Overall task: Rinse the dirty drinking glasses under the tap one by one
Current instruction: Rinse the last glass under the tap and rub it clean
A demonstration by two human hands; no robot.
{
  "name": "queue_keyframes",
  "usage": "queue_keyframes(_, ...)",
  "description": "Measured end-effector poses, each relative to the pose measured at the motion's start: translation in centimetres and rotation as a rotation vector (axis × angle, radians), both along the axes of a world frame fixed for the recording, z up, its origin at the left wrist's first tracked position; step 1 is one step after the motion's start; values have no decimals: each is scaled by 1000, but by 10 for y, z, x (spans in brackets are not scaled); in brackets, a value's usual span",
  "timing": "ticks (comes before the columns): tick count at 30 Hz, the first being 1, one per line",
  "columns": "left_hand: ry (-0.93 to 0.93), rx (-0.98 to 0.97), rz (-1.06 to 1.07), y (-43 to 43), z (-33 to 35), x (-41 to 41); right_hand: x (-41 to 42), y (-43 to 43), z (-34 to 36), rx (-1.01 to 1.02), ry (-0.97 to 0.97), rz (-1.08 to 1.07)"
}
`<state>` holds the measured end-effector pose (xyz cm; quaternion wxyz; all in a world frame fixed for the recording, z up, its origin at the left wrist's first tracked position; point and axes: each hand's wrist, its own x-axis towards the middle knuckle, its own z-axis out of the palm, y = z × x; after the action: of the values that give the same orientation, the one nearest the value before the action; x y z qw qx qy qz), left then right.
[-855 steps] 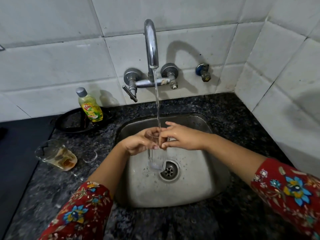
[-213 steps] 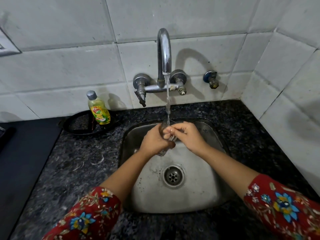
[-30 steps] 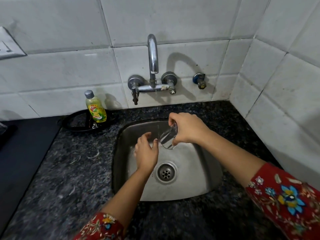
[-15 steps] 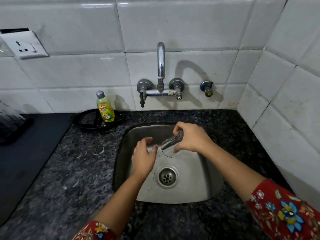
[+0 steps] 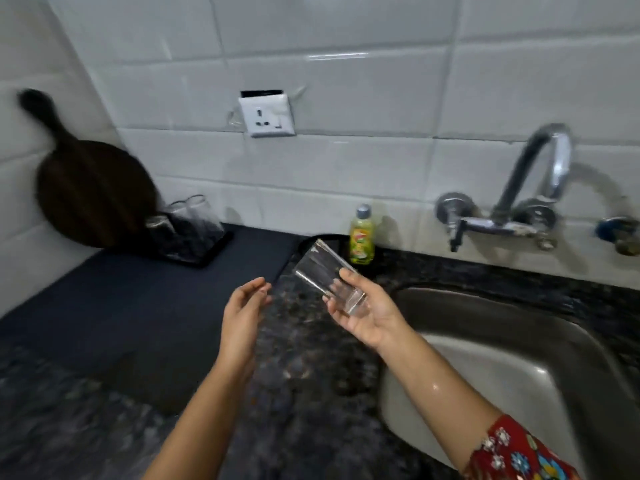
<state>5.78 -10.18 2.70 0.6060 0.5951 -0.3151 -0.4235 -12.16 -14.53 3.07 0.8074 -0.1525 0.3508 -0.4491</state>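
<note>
My right hand holds a clear drinking glass by its base, tilted with the mouth up and to the left, over the granite counter left of the sink. My left hand hovers just left of the glass, fingers straight, holding nothing. The tap on the tiled wall at the right runs no water. Two more clear glasses stand on a dark tray at the back left.
A green dish-soap bottle stands in a black dish by the wall. A dark round board leans on the left wall. A wall socket sits above the dark mat on the counter.
The view has swung left. My right hand carried the glass out of the sink and left over the counter, turning it mouth up. My left hand moved left alongside it.
</note>
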Motion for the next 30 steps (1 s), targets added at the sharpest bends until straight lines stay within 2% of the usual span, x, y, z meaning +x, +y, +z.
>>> queue_keyframes(8,-87,30,62,-24,5,181,187,-60,1,149,-59,-5)
queue_keyframes(11,-114,40,68,-42,1,230,241,-89,2,138,-5,-54)
queue_keyframes(15,-117,58,70,-67,-11,274,294,-132,0,7,227,-130)
queue_keyframes(20,-118,79,70,-99,-30,305,337,-184,-12,-349,735,-246)
queue_keyframes(22,-114,78,68,-111,-36,311,347,-201,-17,-446,882,-260)
queue_keyframes(26,-95,81,73,-126,-48,318,363,-230,-38,-567,1112,-234)
queue_keyframes(30,-72,83,78,-135,-57,318,368,-241,-55,-622,1238,-175)
